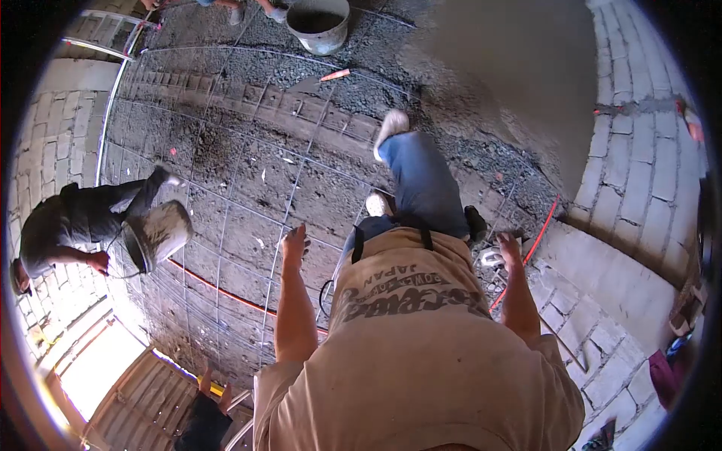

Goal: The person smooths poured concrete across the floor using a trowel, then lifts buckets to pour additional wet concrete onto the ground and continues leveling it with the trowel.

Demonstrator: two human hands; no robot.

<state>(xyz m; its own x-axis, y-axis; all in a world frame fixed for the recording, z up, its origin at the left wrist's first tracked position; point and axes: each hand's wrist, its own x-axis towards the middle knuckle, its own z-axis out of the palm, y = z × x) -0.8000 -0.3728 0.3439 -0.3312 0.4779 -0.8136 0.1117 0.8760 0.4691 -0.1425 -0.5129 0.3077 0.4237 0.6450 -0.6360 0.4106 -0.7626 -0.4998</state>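
Note:
My left hand [295, 245] hangs out to the left above the wire-mesh grid, its fingers loosely bent and holding nothing I can see. On the other side, my right hand [509, 249] hangs near a small white object [491, 258] and an orange tube [540, 239]; its fingers look loosely apart, with nothing visible in them. Beneath both hands lies rough ground with thin steel bars [297, 177] over it. My legs [425, 177] are apart, one shoe [393, 128] forward. Further ahead lies a trowel [320, 80] with an orange handle, out of reach of either hand.
A bucket [319, 37] stands ahead. At left, a bent-over person [79, 222] holds a tilted bucket [162, 234]. Smooth wet concrete [519, 75] spreads ahead right beside a block wall [639, 165]. Another orange tube [226, 292] crosses the mesh. Another person [204, 421] is lower left.

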